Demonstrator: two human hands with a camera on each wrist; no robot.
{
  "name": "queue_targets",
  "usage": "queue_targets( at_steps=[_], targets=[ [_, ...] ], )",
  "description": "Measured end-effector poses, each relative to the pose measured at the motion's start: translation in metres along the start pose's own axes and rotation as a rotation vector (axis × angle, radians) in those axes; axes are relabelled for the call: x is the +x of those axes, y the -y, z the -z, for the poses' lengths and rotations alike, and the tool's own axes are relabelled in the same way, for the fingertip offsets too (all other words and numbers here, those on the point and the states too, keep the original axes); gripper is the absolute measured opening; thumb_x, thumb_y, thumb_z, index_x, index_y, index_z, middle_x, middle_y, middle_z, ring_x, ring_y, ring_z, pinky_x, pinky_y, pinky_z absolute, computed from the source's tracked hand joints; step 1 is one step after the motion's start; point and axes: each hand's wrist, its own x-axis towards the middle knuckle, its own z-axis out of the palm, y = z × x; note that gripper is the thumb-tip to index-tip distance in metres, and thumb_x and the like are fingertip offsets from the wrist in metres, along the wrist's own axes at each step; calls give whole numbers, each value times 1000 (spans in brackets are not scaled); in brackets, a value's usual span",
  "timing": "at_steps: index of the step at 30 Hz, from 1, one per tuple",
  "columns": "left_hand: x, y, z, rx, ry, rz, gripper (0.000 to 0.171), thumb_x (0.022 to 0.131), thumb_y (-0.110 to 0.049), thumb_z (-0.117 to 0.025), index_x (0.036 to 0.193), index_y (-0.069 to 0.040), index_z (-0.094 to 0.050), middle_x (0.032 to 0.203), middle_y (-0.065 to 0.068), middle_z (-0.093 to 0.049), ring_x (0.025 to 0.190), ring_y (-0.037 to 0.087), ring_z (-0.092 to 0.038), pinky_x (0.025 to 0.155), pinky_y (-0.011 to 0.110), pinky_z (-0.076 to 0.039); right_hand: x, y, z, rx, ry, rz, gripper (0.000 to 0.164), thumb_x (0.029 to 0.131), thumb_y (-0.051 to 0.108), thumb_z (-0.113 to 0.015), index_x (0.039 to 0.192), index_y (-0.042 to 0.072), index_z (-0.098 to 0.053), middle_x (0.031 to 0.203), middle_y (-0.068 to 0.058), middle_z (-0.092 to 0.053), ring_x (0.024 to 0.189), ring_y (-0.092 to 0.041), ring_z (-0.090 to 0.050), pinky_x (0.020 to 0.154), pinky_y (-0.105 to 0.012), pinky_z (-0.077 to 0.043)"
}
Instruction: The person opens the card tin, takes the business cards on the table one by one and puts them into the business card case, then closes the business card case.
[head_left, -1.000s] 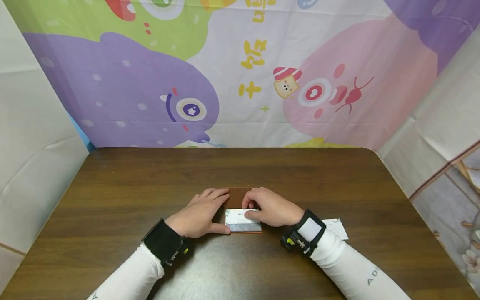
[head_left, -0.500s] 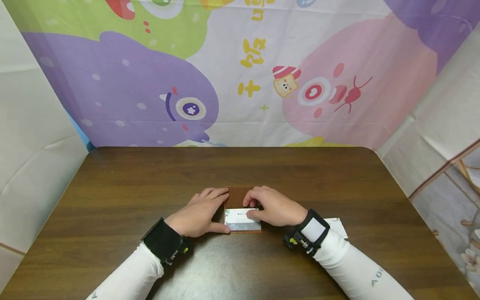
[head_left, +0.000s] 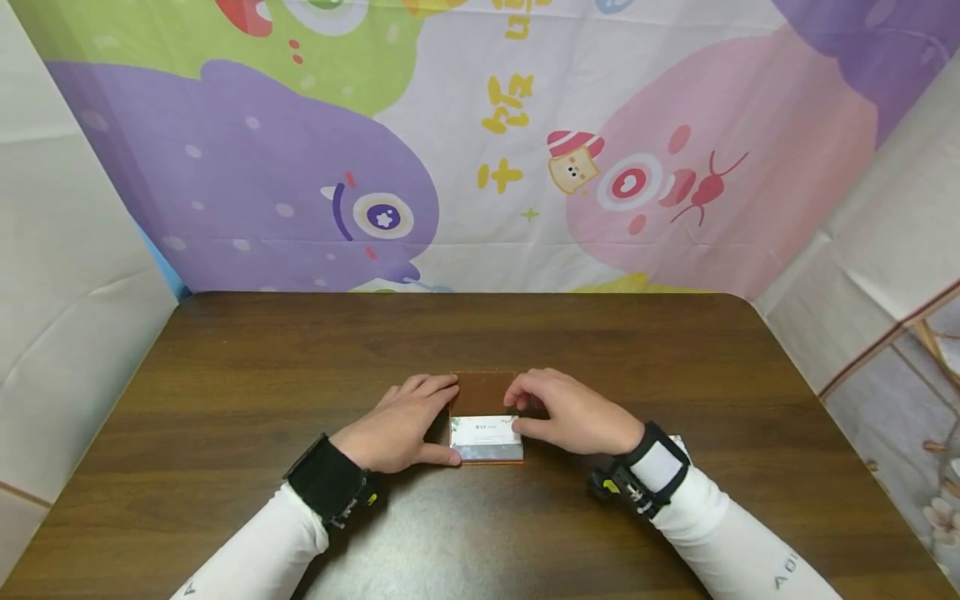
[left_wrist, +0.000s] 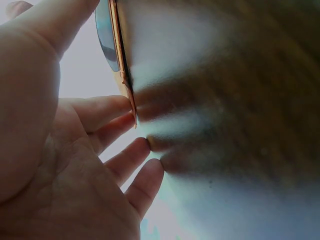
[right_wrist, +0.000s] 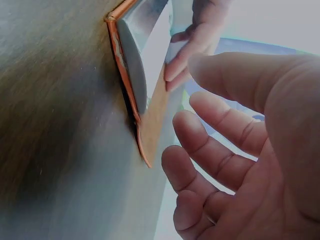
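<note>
A brown card holder (head_left: 483, 392) lies unfolded on the table, its cover flap toward the back. In its front half sits a white business card (head_left: 483, 429), with a silvery metal pocket (head_left: 491, 453) across the near part. My left hand (head_left: 397, 429) rests along the holder's left side, thumb at the near corner and fingertips at the flap's edge. Just right of the holder hovers my right hand (head_left: 573, 412), with loosely bent fingers holding nothing. In the right wrist view, a gap shows between its thumb and fingers, apart from the holder's orange edge (right_wrist: 127, 90).
Another white card (head_left: 681, 446) lies on the wooden table (head_left: 315, 342) at the right, mostly hidden by my right wrist strap (head_left: 660, 467). Behind the table hangs a cartoon-printed cloth (head_left: 480, 250).
My right hand has drawn back to the right off the business card, uncovering more of it. Its wrist now covers most of the loose card. My left hand stays in place.
</note>
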Motion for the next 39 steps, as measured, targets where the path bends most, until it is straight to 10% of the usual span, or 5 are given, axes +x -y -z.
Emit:
queue_targets(
  at_steps=[39],
  targets=[
    [-2,-1,2,-5,9,4,97,85,-63,-66,153,-1,-38,159,10,-30,143,31,-26,107,57,-30,-91,-46,32,-35,-31,-181,46,80,30,-82,121,15,-65,114,5,-63,107,-15,-55,93,-38,-45]
  ],
)
